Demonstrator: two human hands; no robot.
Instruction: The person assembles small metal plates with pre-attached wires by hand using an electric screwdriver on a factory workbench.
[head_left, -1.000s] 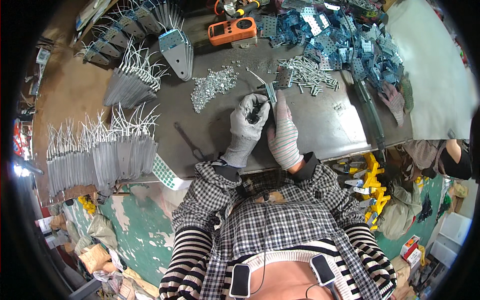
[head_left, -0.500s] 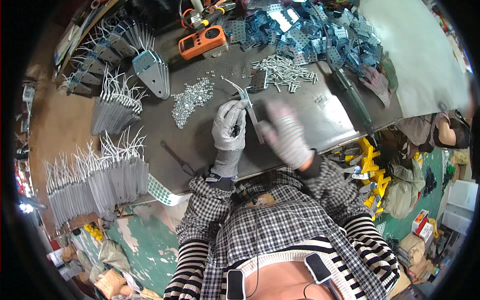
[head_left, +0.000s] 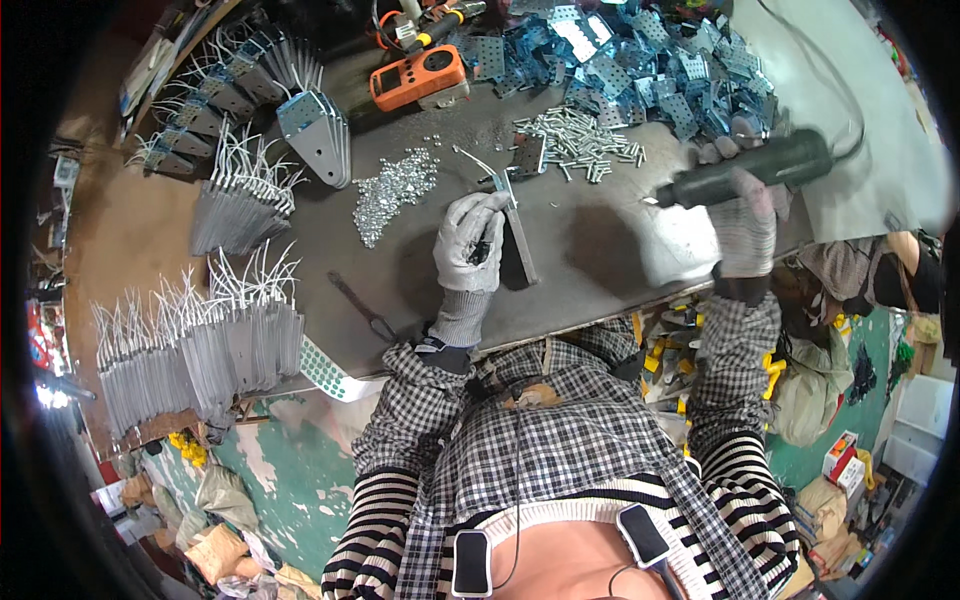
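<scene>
left hand (head_left: pixel 470 243): metal part (head_left: pixel 519 245) with white wires (head_left: pixel 474 162) is being gripped near its top end
right hand (head_left: pixel 746 222): black corded driver (head_left: pixel 765 172), blurred, is being held over the bench (head_left: pixel 385 275), tip (head_left: pixel 653 200) being pointed left
screws (head_left: pixel 582 142): loose pile is being borne by the bench, near the blue brackets (head_left: pixel 690 85)
small shiny pieces (head_left: pixel 393 195): being borne there too, left of the metal part

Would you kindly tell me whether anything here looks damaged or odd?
The green floor below the workbench looks worn, with pale patches breaking its paint. The gloved left hand shows a dark patch, its cause unclear.
</scene>
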